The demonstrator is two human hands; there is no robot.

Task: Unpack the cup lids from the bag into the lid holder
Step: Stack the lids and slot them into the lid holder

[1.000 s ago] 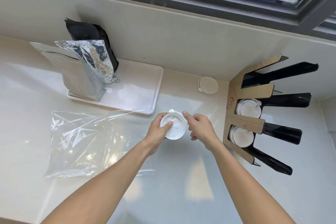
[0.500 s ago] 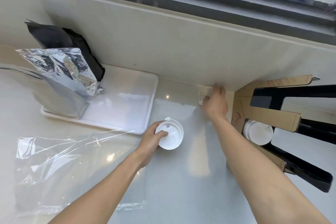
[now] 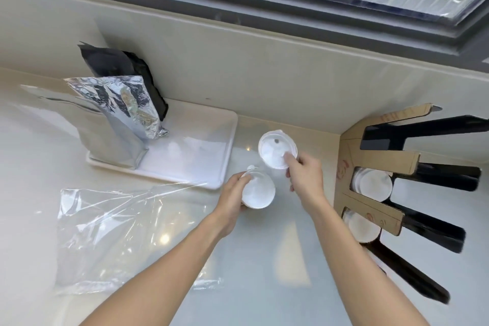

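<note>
My left hand (image 3: 232, 198) grips a white cup lid (image 3: 258, 192) over the middle of the counter. Just above and to the right, my right hand (image 3: 304, 177) pinches the near edge of a second white lid (image 3: 275, 149), held tilted with its underside showing. At the right stands the lid holder (image 3: 375, 209), cardboard with black dividers; white lids (image 3: 374, 185) fill one slot and more lids (image 3: 361, 226) sit in the slot below. The clear plastic bag (image 3: 111, 233) lies flat and crumpled on the counter to the left.
A white tray (image 3: 201, 167) at the back left carries a silver foil pouch (image 3: 127, 108) and a black pouch (image 3: 119, 66). The wall and window sill run along the back. The holder's black arms (image 3: 434, 230) stick out to the right.
My right hand reached to the back wall, took the lid lying there, and has brought it forward beside the lid in my left hand. The camera view tilted back up.
</note>
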